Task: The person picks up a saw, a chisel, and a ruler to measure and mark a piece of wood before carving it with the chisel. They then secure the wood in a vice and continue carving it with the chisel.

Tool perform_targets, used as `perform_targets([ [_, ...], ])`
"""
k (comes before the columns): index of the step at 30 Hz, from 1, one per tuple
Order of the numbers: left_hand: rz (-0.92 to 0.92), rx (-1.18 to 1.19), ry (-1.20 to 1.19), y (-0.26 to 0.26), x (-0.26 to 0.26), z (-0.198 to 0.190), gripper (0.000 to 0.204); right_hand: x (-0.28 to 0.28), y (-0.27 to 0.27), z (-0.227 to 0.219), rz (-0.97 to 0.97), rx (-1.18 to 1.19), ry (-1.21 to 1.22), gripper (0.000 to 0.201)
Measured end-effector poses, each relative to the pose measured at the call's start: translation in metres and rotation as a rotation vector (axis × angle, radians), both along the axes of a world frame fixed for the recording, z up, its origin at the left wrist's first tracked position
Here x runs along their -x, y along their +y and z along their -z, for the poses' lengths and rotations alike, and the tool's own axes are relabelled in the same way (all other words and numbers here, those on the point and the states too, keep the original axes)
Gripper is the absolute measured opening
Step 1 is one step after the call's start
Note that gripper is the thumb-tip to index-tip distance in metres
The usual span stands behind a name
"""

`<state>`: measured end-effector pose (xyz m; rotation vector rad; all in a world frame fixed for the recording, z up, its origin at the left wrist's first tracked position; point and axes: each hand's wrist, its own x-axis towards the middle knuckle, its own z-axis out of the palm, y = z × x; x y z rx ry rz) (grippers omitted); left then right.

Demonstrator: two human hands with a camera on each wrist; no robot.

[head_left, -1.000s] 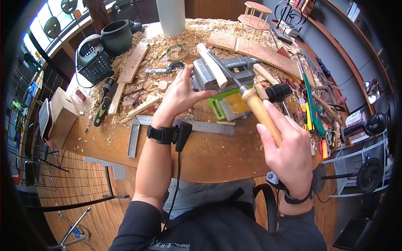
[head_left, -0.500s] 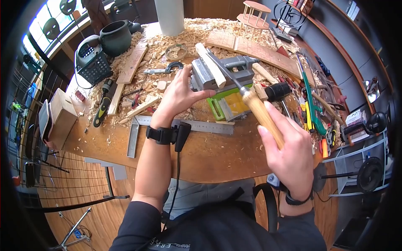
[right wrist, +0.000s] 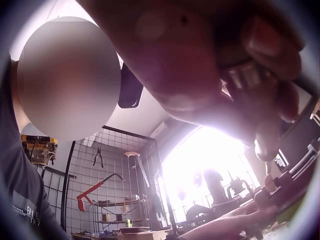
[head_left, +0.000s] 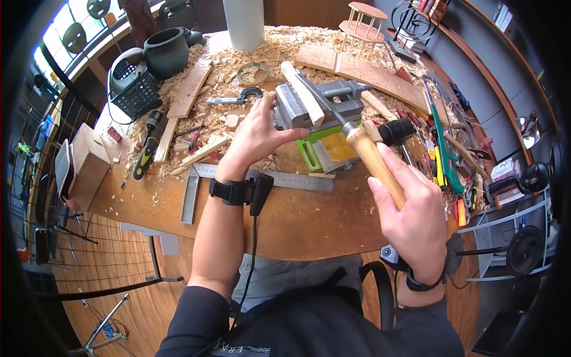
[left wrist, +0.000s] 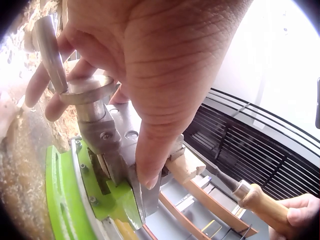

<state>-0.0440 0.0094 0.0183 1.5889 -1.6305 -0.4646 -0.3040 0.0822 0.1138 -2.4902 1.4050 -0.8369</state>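
The left hand [head_left: 256, 140] rests on the near left side of a grey metal vise [head_left: 289, 106], thumb and fingers spread; in the left wrist view its thumb presses the vise body [left wrist: 127, 145] beside the round screw head [left wrist: 90, 89]. A pale wood strip [head_left: 304, 95] is held at a slant in the vise. In the right hand [head_left: 413, 217] is the wooden handle [head_left: 376, 166] of a long dark metal tool [head_left: 333, 113], whose shaft lies along the strip's right side. The right wrist view shows the right hand [right wrist: 200, 65] dark and blurred.
Under the vise is a green and yellow base [head_left: 309, 156]. A steel square [head_left: 297, 181] lies in front of it. Shavings, boards [head_left: 190, 89] and a caliper-like tool [head_left: 235, 98] are left and behind. A green saw [head_left: 443, 143] and several hand tools lie right.
The right hand and the tool have shifted very slightly toward the person and to the right. The left hand keeps its place on the vise, and the wood strip stays in it.
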Motion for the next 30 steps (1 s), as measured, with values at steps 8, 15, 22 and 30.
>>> perform_targets([
  [8,0.033,-0.003,0.021,-0.002,-0.002,0.002,0.096,-0.004,-0.007,-0.003,-0.006,-0.005,-0.007,0.041],
  [15,0.036,-0.011,0.035,-0.001,-0.002,-0.001,0.095,-0.006,-0.006,-0.007,-0.008,-0.006,-0.008,0.041],
  [22,0.007,0.032,-0.028,-0.002,-0.002,0.004,0.09,-0.006,-0.007,-0.008,0.005,-0.017,0.005,0.041],
  [30,0.01,0.045,-0.02,-0.002,0.0,0.002,0.089,-0.011,-0.014,-0.007,0.002,0.002,0.021,0.041],
])
